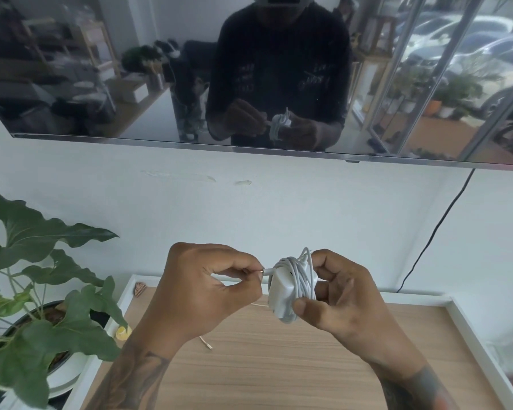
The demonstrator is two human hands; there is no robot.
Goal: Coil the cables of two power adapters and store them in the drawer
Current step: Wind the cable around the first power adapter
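- Head view: the right hand (342, 294) is gripping a white power adapter (282, 300) in the air above a wooden cabinet top (279, 365), thumb on its near face and fingers curled behind it.
- A white cable (304, 276) is sitting wound in many turns around the adapter, with a small loop sticking up at the top.
- The left hand (208, 288) is pinching the cable's free end (265, 271) between thumb and fingertips, just left of the adapter, its other fingers curled in.
- A thin whitish cord end (205, 342) is lying on the wooden top below the left wrist.
- A small yellow object (122, 332) is sitting near the top's left edge, beside a potted plant (42, 291).
- A dark screen (160, 69) on the wall is reflecting the person, and a black wire (436, 229) is hanging down at the right.
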